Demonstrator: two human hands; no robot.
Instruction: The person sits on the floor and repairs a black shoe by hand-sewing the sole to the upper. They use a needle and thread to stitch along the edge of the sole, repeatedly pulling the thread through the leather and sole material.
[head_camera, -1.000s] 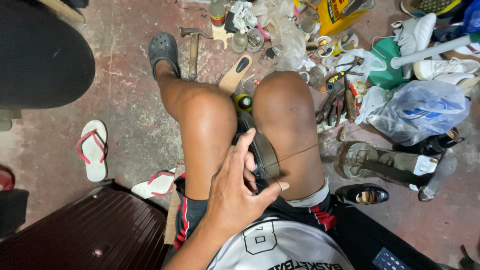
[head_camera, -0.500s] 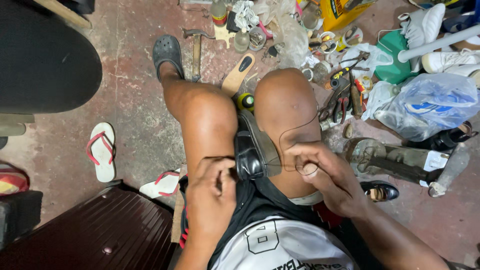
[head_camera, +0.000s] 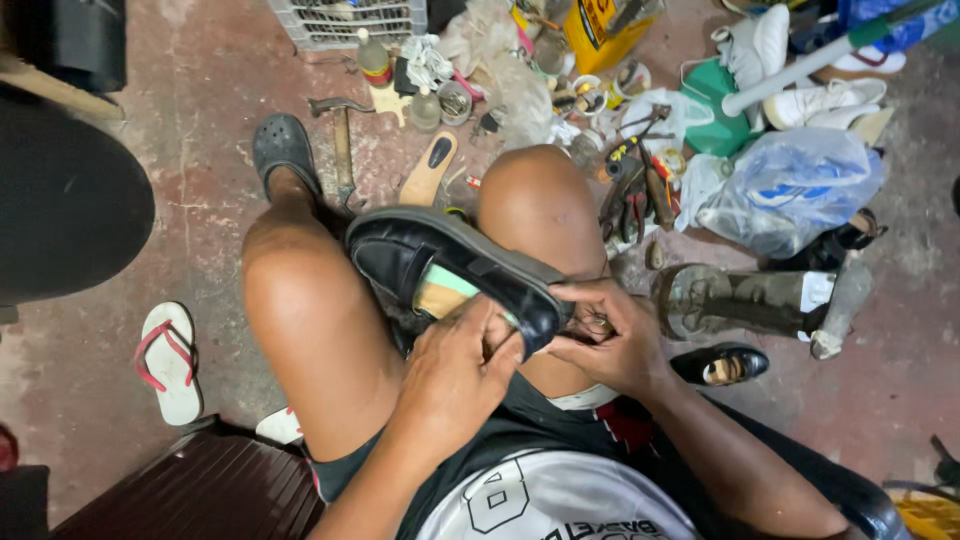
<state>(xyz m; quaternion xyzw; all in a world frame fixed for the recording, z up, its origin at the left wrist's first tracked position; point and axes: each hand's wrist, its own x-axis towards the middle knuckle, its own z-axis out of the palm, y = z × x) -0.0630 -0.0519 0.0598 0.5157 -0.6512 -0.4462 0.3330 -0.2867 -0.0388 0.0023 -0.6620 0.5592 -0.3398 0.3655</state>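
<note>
A black leather shoe (head_camera: 455, 270) lies across the person's lap, resting between the 2 bare knees with its toe pointing toward the left knee and its heel end near the hands. The left hand (head_camera: 460, 375) is closed around the heel end, thumb pressed against the edge of the sole. The right hand (head_camera: 605, 335) is closed too, fingers pinched at the back of the shoe, touching it just beside the left hand. On the floor past the knees lie a hammer (head_camera: 340, 135), a shoe insole (head_camera: 430, 165) and pliers (head_camera: 630, 190). A clear plastic bag (head_camera: 790, 190) sits to the right, a white flip-flop (head_camera: 168, 362) to the left, and another black shoe (head_camera: 722, 363) near the right forearm.
</note>
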